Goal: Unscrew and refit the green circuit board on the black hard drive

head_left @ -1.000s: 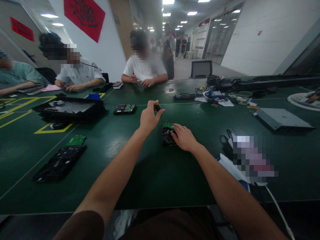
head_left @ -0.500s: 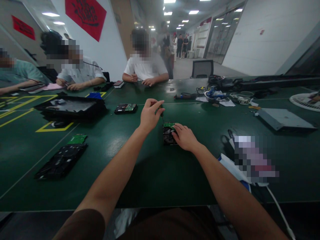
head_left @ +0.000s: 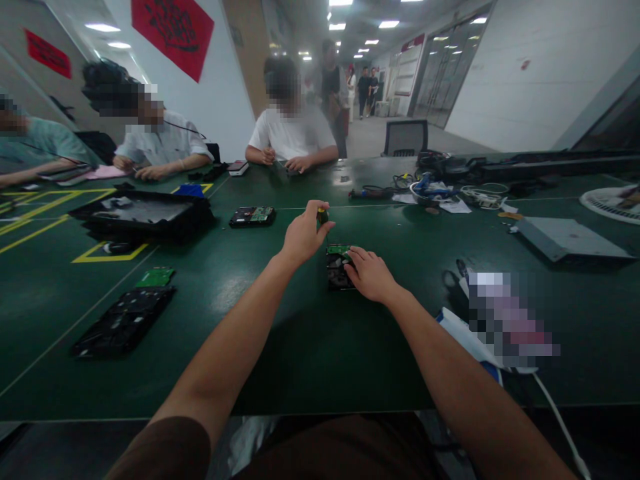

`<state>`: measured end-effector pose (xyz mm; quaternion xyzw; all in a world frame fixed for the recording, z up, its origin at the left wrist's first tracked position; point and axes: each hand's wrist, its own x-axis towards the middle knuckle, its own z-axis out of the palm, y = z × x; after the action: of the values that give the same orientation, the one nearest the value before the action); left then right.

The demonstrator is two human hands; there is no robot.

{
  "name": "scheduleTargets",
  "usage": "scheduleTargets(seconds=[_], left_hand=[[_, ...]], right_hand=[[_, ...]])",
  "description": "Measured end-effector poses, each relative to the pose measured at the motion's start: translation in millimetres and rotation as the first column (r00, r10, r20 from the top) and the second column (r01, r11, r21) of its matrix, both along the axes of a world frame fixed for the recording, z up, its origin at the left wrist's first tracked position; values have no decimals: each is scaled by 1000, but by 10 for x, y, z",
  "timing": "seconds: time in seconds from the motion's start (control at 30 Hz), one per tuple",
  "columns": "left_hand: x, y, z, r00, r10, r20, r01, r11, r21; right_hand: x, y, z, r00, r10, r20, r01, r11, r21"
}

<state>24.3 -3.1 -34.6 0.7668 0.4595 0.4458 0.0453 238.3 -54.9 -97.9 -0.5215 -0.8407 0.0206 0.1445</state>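
One of three hard drives (head_left: 336,272) lies centre, long axis running near to far, partly under the right hand (head_left: 371,273), whose grip I cannot tell. The left hand (head_left: 301,233) grasps one screwdriver (head_left: 323,217), pointing down.

No text is legible, red signs (head_left: 173,35) included.

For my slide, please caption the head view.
Left hand holds a screwdriver; right hand rests on a hard drive.
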Motion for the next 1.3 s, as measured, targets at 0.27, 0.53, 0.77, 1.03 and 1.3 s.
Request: scheduleTargets(seconds=[0.27,0.53,0.77,1.03,1.3], left_hand=[[-4,-8,-6,999,-47,-26,47,999,-18],[-62,38,3,991,71,-115,-60,993,98],[-24,32,-15,996,51,-79,-50,999,20],[-14,28,19,997,0,80,3,999,-45],[-43,-20,102,981,123,-150,-106,987,117]], right_hand=[[2,4,-12,1000,0,-4,0,1000,2],[2,11,-6,1000,-3,6,3,1000,-5],[-6,6,-11,1000,-2,-4,2,1000,6],[0,14,-1,1000,1,4,-1,1000,-10],[13,21,-25,1000,4,0,-4,1000,0]])
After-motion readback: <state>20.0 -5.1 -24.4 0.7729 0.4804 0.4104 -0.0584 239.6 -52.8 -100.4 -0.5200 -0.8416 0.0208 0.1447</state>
